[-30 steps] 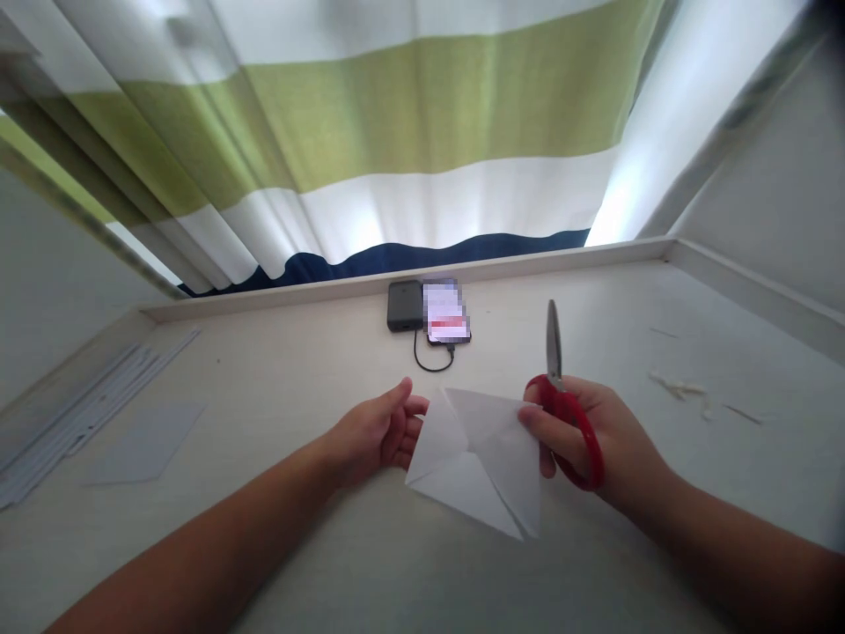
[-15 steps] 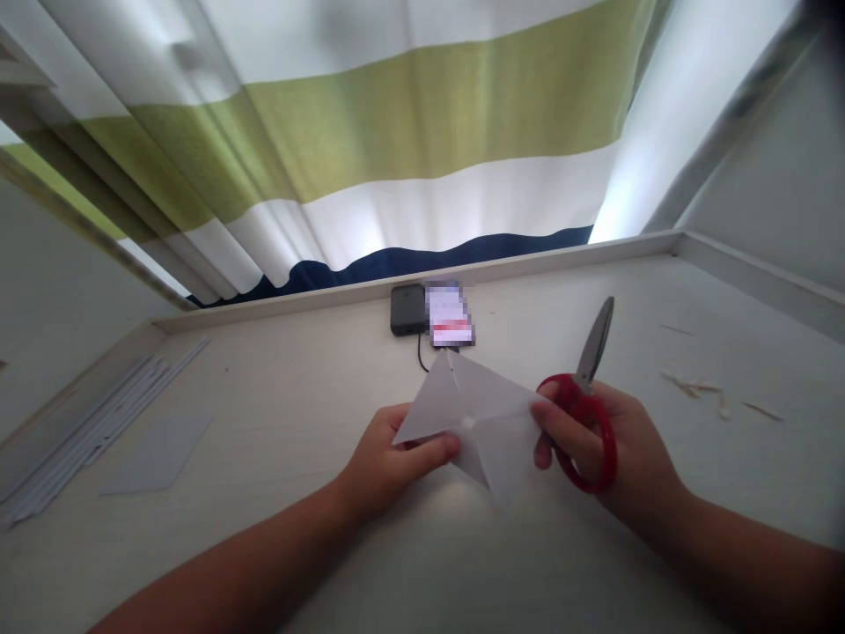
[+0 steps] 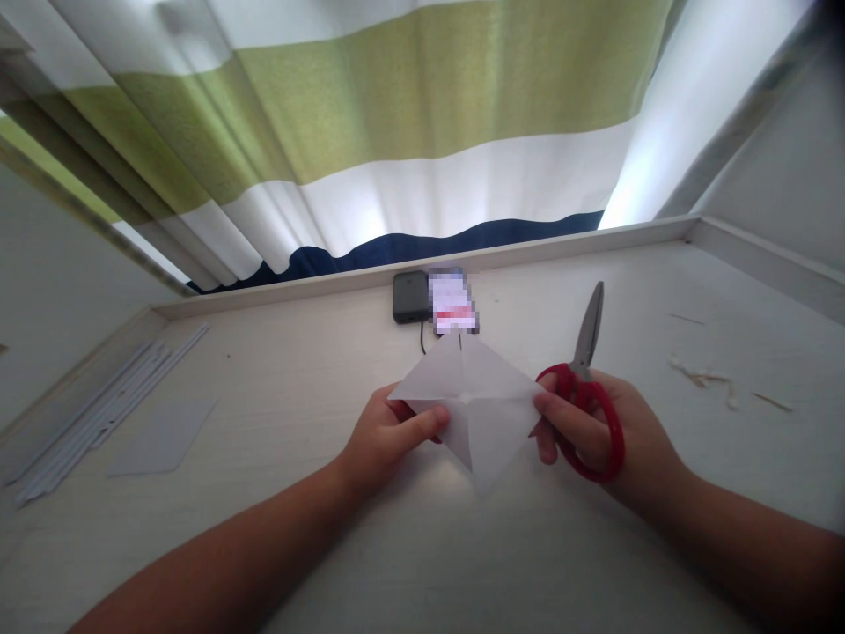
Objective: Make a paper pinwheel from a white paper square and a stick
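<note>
A folded sheet of white paper (image 3: 485,409), creased into a pointed shape, is held up above the table between both hands. My left hand (image 3: 396,429) pinches its left side, thumb on top and fingers beneath. At the right corner, the thumb and fingers of my right hand (image 3: 604,427) grip the paper. Red-handled scissors (image 3: 611,423) hang on that same hand, their loops around its fingers and the closed blades pointing up and away from me.
On the left of the white table (image 3: 317,563) lie paper strips (image 3: 109,409) and a flat paper piece (image 3: 165,436). A dark box (image 3: 410,297) with a cable and a lit phone (image 3: 452,301) sit by the back ledge. Small scraps (image 3: 706,379) lie at right, and a striped curtain (image 3: 422,114) hangs behind.
The paper has turned and tilted slightly in my hands, its lower point shifting left. My left fingers have moved a little on its edge. The scissors stay on my right hand.
</note>
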A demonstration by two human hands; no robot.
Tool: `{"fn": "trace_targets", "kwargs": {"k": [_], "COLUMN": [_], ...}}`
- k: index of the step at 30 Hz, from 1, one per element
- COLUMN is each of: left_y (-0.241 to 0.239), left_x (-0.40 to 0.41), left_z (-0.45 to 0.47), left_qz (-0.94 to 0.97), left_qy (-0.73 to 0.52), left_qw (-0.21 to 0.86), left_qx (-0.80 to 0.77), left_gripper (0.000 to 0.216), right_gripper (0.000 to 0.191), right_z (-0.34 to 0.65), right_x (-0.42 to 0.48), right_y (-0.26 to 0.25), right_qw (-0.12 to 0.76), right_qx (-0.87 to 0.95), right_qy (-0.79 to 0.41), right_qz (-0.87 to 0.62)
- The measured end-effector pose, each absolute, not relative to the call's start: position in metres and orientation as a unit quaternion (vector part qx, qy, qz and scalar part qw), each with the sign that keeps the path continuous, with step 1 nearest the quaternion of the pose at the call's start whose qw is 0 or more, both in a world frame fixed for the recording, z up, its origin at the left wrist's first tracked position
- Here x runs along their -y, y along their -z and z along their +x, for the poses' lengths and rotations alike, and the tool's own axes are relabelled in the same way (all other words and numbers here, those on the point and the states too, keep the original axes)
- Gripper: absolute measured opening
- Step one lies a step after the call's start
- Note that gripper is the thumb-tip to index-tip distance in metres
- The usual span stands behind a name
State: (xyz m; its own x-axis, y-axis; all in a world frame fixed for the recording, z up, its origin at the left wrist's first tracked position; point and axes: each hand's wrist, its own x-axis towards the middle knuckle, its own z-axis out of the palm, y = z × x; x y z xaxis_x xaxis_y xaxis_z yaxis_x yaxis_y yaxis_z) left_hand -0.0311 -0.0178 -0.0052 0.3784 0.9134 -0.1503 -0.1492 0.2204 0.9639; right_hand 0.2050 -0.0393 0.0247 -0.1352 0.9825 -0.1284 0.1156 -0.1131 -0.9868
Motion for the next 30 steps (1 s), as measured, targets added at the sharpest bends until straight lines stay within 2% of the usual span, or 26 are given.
{"fn": "trace_targets", "kwargs": {"k": [7, 12, 17, 25, 30], "left_y": [-0.001, -0.003, -0.005, -0.011, -0.012], "left_x": [0.019, 0.02, 0.026, 0.022, 0.016], "left_z": [-0.027, -0.027, -0.023, -0.024, -0.028], "left_qz": [0.487, 0.497, 0.497, 0.483, 0.488], "left_qy": [-0.365, -0.388, -0.424, -0.431, -0.499], "left_qw": [0.673, 0.647, 0.652, 0.607, 0.554], "left_qx": [-0.42, -0.428, -0.385, -0.461, -0.454], "left_gripper": [0.025, 0.023, 0.03, 0.027, 0.027], "right_gripper": [0.025, 0.024, 0.024, 0.023, 0.031], "right_z": [0.201, 0.201, 0.199, 0.203, 0.225], "right_x": [0.041, 0.04, 0.039, 0.038, 0.03], "right_y": [-0.026, -0.023, -0.023, -0.023, -0.03], "right_qw": [0.411, 0.405, 0.392, 0.305, 0.235], "right_qx": [0.524, 0.522, 0.53, 0.583, 0.681], "right_qy": [-0.531, -0.532, -0.542, -0.595, -0.526], "right_qz": [-0.524, -0.529, -0.521, -0.461, -0.453]}}
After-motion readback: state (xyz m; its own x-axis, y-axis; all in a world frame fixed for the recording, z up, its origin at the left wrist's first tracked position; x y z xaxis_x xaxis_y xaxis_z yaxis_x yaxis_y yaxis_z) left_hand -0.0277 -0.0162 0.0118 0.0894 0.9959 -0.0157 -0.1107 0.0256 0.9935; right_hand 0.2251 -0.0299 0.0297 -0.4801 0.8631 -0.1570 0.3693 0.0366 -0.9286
